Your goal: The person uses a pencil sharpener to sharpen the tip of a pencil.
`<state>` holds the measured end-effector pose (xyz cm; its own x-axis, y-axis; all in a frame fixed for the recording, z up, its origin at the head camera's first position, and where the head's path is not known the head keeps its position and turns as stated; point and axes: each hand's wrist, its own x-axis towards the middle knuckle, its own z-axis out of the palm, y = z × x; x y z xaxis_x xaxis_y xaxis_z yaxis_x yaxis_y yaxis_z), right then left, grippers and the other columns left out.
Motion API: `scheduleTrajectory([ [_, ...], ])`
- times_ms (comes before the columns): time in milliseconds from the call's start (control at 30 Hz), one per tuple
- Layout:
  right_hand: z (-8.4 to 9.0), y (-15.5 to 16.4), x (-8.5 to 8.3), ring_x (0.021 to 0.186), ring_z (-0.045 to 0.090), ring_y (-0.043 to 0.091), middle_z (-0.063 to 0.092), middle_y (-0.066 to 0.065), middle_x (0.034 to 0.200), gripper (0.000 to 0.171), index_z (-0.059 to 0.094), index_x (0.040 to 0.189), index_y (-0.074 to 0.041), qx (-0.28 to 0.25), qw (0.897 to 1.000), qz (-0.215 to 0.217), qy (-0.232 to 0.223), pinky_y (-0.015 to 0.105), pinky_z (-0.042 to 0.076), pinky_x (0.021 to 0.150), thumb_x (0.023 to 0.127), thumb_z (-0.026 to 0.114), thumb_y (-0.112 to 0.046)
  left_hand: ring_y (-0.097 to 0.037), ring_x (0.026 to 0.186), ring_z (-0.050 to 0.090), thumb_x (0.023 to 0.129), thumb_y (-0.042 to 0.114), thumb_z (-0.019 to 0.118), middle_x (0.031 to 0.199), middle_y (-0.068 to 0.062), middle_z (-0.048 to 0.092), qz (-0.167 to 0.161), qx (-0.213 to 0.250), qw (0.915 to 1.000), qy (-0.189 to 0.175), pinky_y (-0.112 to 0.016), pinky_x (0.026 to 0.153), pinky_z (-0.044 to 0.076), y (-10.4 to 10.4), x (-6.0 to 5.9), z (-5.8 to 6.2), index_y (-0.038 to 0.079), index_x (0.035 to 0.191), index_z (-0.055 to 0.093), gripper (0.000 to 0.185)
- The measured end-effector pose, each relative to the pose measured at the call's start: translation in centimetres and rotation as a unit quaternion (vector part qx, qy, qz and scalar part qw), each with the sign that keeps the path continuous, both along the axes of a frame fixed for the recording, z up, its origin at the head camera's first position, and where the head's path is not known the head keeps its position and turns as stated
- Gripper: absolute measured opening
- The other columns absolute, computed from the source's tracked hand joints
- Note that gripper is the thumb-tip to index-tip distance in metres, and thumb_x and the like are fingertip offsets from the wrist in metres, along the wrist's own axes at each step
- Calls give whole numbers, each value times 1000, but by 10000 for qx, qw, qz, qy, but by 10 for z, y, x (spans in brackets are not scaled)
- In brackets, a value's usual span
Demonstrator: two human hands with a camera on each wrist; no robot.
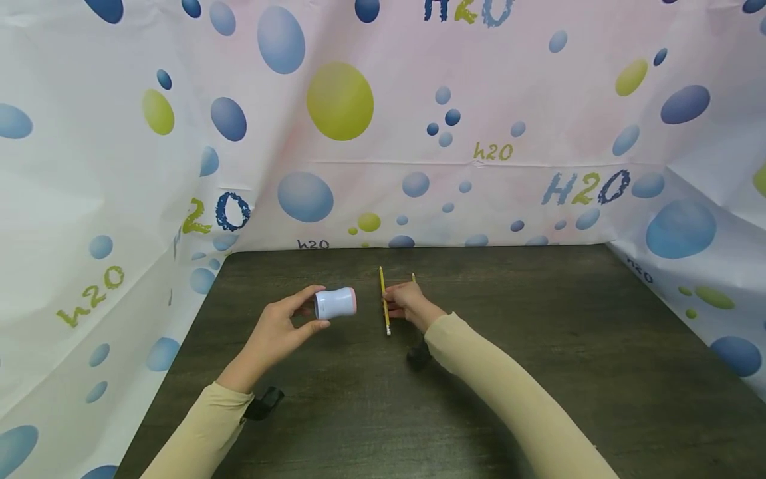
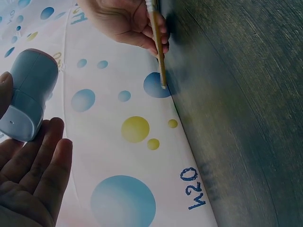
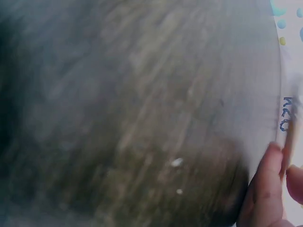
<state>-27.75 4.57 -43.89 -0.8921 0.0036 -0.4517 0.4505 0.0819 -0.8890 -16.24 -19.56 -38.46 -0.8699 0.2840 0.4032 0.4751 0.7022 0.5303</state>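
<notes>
My left hand [image 1: 281, 332] holds a small pale-blue waisted canister with a pink end [image 1: 336, 303] just above the dark table [image 1: 538, 346], thumb on one side and fingers on the other. The left wrist view shows the same canister [image 2: 28, 92] against my fingers [image 2: 45, 161]. My right hand [image 1: 407, 303] has its fingers curled at a yellow pencil [image 1: 384, 299] that lies pointing away from me, and it pinches this pencil [image 2: 158, 45]. The tip of a second pencil [image 1: 413, 277] shows past the knuckles. The right wrist view is blurred, with only fingertips [image 3: 265, 189] visible.
Paper printed with blue and yellow bubbles [image 1: 335, 100] walls the table at the back and on both sides. The dark wood surface stretches wide to the right of my hands and towards me.
</notes>
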Motion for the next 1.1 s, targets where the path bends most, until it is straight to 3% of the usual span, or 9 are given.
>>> scheduleTrajectory([
  [633, 2, -5, 1, 64, 61, 12, 69, 5, 82, 21, 71, 117, 4, 996, 9938, 194, 444, 38, 65, 77, 97, 67, 0, -30, 90, 72, 86, 15, 83, 110, -21, 75, -54, 55, 9999, -127, -52, 82, 62, 2, 1, 1, 2, 134, 63, 54],
  [1100, 4, -11, -1, 61, 61, 12, 76, 13, 88, 14, 74, 106, 4, 1515, 9873, 188, 440, 30, 62, 58, 93, 70, 2, -25, 87, 71, 85, 17, 84, 107, -19, 76, 0, -3, 10000, -98, -47, 78, 61, 0, 3, 2, 2, 133, 64, 54],
])
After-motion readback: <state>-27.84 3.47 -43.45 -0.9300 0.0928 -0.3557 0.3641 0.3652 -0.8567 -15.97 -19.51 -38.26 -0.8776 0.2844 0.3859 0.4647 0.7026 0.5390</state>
